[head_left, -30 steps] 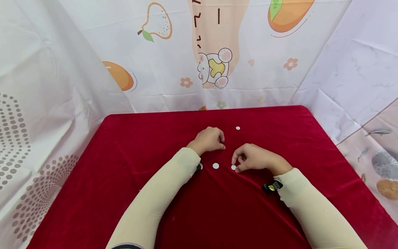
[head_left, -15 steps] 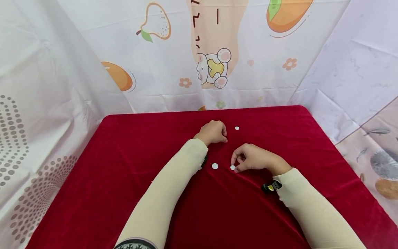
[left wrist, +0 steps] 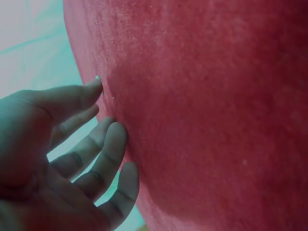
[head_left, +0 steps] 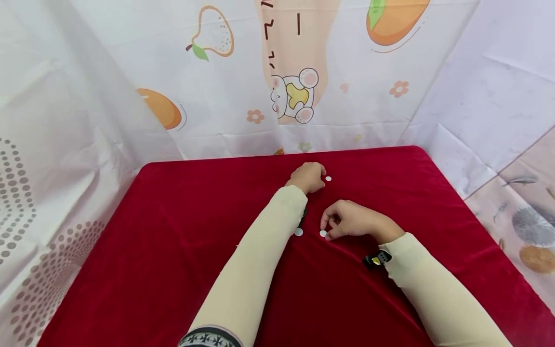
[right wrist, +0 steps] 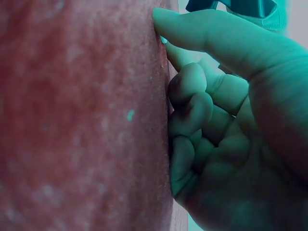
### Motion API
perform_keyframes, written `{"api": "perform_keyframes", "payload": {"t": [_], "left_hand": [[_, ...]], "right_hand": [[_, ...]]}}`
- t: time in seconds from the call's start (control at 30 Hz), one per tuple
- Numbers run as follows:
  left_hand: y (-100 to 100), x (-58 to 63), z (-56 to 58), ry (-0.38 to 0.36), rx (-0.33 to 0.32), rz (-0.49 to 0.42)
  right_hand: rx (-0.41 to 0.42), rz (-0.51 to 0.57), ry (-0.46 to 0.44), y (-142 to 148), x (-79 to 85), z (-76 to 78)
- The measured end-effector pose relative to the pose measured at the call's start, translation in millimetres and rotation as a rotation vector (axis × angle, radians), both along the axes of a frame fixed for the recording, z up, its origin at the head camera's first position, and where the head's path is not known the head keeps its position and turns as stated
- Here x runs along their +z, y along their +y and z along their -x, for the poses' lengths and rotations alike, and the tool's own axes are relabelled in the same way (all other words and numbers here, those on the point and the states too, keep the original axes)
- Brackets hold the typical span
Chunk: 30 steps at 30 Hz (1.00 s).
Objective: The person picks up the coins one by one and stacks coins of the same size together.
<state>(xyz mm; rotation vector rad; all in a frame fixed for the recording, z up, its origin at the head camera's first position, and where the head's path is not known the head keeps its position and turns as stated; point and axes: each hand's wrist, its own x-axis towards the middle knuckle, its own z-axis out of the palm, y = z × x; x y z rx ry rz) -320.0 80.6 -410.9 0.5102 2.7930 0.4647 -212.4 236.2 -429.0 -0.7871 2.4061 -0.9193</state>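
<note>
Several small flat white discs lie on a red velvet-like cloth. My left hand (head_left: pixel 308 176) reaches toward the far disc (head_left: pixel 328 179); its thumb and fingers are relaxed and apart, with that disc just beyond the fingertips. In the left wrist view, a gap shows between the thumb (left wrist: pixel 77 98) and the fingers. My right hand (head_left: pixel 353 219) rests on the cloth and pinches a near disc (head_left: pixel 323 233) between thumb and index finger. In the right wrist view, a sliver of that disc (right wrist: pixel 164 40) shows by the thumb tip. Another disc (head_left: pixel 298 232) sits beside my left sleeve, partly covered.
The red-covered table (head_left: pixel 195 202) ends at a far edge before a white printed curtain (head_left: pixel 217 96). Curtains also hang at both sides. A dark wrist camera (head_left: pixel 377 259) sits below my right cuff. My left forearm (head_left: pixel 260 260) crosses the table's middle.
My left hand has moved away from me and to the right, up to the far disc. A disc seen beside the left cuff is now hidden by that arm. My right hand stays put.
</note>
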Motion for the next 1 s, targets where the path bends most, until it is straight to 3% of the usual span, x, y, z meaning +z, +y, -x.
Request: {"api": "perform_keyframes", "payload": {"t": [0.2, 0.47, 0.83, 1.0], "left_hand": [[6.5, 2.0, -1.0, 0.008, -0.032, 0.035], [7.7, 2.2, -3.3, 0.042, -0.042, 0.081], [9.1, 1.9, -0.4, 0.029, -0.015, 0.029], [11.2, -5.3, -3.1, 0.029, 0.015, 0.002]], "right_hand": [[-0.029, -0.003, -0.015, 0.6, -0.2, -2.0], [-0.009, 0.004, 0.004, -3.3, -0.5, -1.3], [0.007, 0.025, 0.017, -1.0, -1.7, 2.0], [0.003, 0.034, -0.004, 0.3, -5.1, -1.8]]}}
